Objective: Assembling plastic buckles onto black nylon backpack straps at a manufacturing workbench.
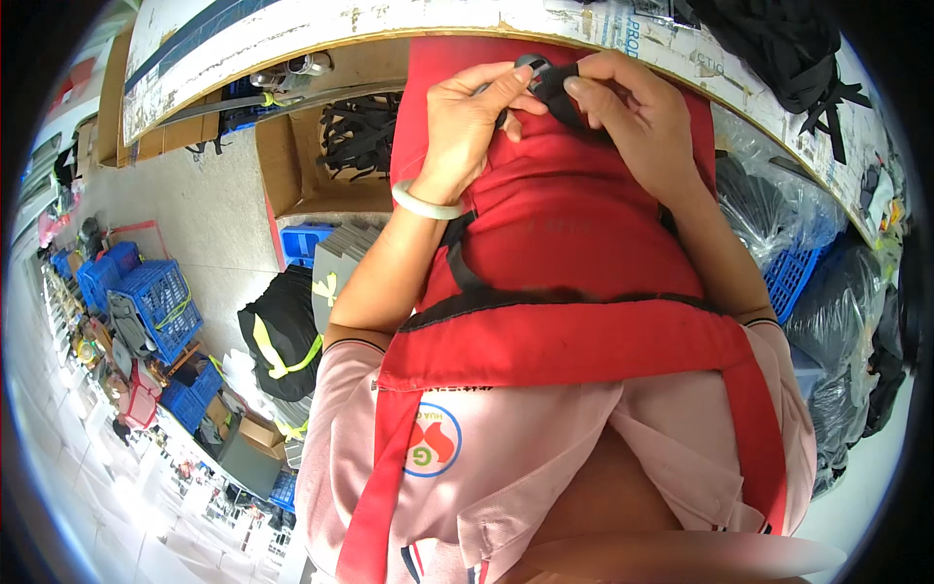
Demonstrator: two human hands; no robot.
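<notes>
Closely, over a red apron (574,209), two hands work at a black strap (559,102) just beside the bench (389,21) edge. The left hand (469,109) pinches the strap's dark buckle (531,66); the right hand (644,112) has thumb and fingers clamped on the strap itself — fingers partly hide both. Around them: an open carton (280,167) of black straps at left, a black heap (764,39) on the bench, and at right clear plastic (764,200) — partly covering a blue crate (795,277).
</notes>
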